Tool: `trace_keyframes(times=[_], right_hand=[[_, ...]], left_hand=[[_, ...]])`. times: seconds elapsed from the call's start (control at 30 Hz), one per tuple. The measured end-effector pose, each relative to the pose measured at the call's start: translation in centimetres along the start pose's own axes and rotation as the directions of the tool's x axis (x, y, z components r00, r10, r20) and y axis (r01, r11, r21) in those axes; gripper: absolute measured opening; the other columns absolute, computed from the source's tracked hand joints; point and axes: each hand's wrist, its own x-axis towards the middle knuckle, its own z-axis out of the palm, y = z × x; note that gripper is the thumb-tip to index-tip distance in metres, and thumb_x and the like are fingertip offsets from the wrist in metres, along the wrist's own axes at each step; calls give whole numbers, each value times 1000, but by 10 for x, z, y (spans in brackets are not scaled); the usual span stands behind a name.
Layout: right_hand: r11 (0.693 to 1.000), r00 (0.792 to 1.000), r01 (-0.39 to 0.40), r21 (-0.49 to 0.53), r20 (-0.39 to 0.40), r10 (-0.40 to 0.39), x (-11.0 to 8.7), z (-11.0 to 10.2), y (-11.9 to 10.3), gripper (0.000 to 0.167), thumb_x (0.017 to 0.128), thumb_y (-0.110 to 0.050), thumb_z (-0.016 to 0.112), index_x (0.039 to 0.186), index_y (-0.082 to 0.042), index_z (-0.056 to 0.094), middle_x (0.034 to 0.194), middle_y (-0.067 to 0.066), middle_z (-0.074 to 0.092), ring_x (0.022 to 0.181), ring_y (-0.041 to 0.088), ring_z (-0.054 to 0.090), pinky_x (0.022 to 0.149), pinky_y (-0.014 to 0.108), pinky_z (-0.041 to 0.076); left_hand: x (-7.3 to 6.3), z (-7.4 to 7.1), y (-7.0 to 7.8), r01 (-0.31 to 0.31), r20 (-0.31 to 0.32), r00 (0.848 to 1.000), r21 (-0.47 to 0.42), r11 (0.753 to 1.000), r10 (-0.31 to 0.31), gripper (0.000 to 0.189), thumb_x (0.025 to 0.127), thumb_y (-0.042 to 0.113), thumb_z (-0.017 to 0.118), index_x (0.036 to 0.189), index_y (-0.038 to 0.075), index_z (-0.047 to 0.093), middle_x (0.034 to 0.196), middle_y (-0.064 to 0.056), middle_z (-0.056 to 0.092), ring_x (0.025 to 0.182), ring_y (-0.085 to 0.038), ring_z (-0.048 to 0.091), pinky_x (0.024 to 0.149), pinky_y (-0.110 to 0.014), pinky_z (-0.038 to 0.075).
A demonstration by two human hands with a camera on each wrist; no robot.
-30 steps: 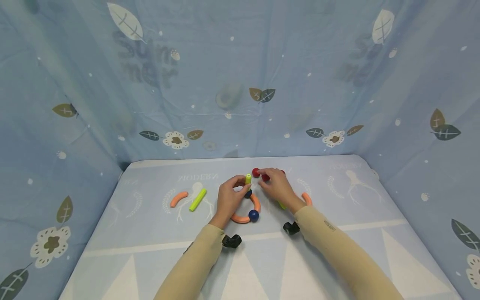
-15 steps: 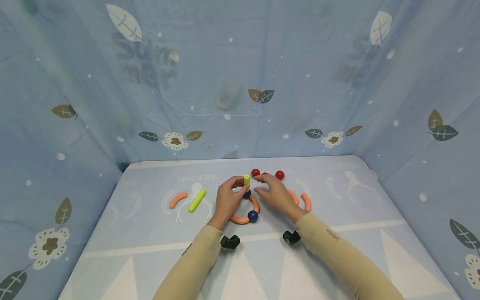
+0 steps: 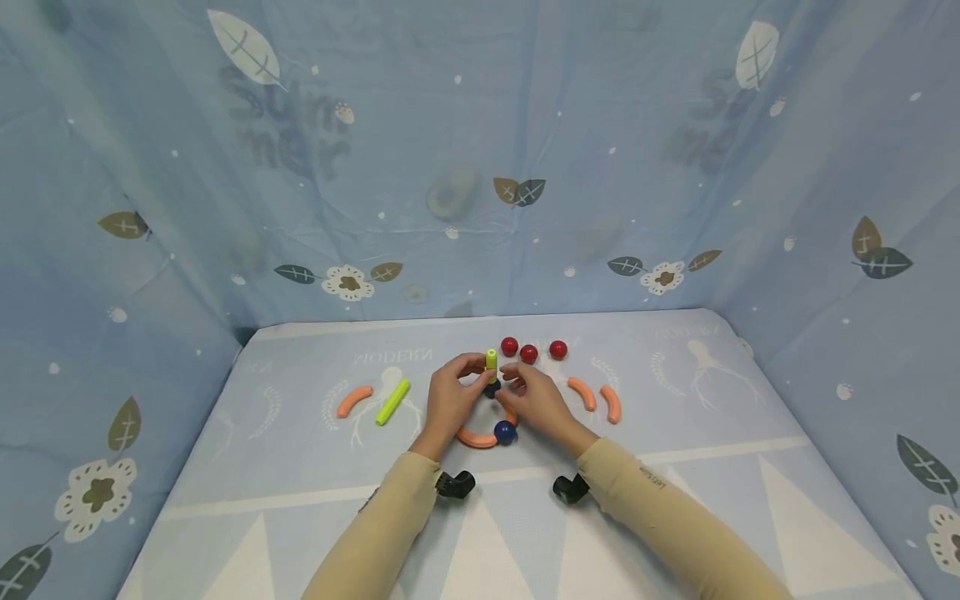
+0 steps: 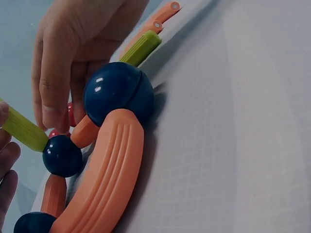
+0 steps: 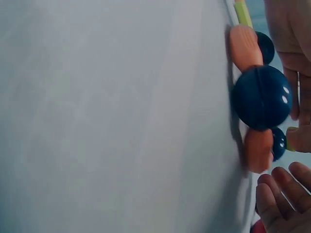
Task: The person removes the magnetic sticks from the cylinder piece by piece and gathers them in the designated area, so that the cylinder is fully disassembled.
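Note:
My left hand (image 3: 452,392) pinches an upright yellow-green toy rod (image 3: 491,360) between thumb and fingers. The rod's lower end meets a dark blue ball (image 4: 62,156) at the far side of a ring. That ring is made of curved orange rods (image 4: 109,179) joined by blue balls, with a nearer blue ball (image 3: 505,432) at its front. My right hand (image 3: 536,400) is beside the ring's right side, its bent fingers close to the far ball and its fingertips pointing down in the left wrist view. Part of the ring is hidden behind both hands.
Red balls (image 3: 528,353) lie beyond my right hand. Two curved orange rods (image 3: 611,404) are to its right. Left of my left hand lie a yellow-green rod (image 3: 393,402) and another curved orange rod (image 3: 355,401). A patterned cloth curtain (image 3: 420,167) surrounds the table.
My right hand has moved from among the red balls back toward the ring and my left hand, uncovering the red balls and orange rods. My left hand keeps its pinch on the upright rod.

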Motion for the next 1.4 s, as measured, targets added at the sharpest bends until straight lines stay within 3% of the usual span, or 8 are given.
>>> trace_keyframes(times=[0.23,0.53,0.8,1.0,1.2,1.4], right_hand=[[998,998,-59,-3,9,59,2,12,2,42,93,-27,77,130,-10,65,114,5,70,97,17,69,82,35,58],[996,996,-88,31,11,88,5,18,5,37,93,-26,77,127,-15,67,110,2,71,93,13,65,78,31,55],[995,995,-95,32,9,95,6,18,4,35,93,-27,77,125,-17,68,106,0,71,92,13,65,78,32,55],[998,998,-58,20,-2,58,7,18,5,34,93,-26,77,124,-15,68,109,2,71,94,15,67,81,35,56],[1000,1000,-29,6,-4,30,8,19,6,34,94,-25,76,124,-13,68,107,2,70,92,13,65,79,33,55],[999,999,-42,-10,1,42,8,18,6,37,93,-24,76,127,-11,67,108,3,70,88,11,63,75,30,54]], left_hand=[[1,-3,-1,2,20,1000,-19,1000,-2,27,91,22,79,115,13,75,107,-1,75,101,-16,71,94,-33,55],[3,-5,-1,5,26,1000,-19,1000,-5,24,92,25,78,112,14,76,104,0,76,102,-17,71,92,-37,56],[4,-6,-2,29,35,999,-33,999,-27,23,92,25,77,113,15,76,107,-1,76,102,-18,72,91,-42,57],[4,-7,0,54,49,997,-43,998,-52,21,94,23,76,113,15,75,109,-1,75,104,-18,71,85,-38,59],[4,-6,2,46,26,999,-13,999,-46,21,94,23,76,113,14,74,108,-2,75,103,-20,71,86,-40,59],[2,-3,0,17,-25,1000,-38,999,-18,21,94,20,76,112,11,74,106,-6,75,101,-24,72,83,-44,59]])
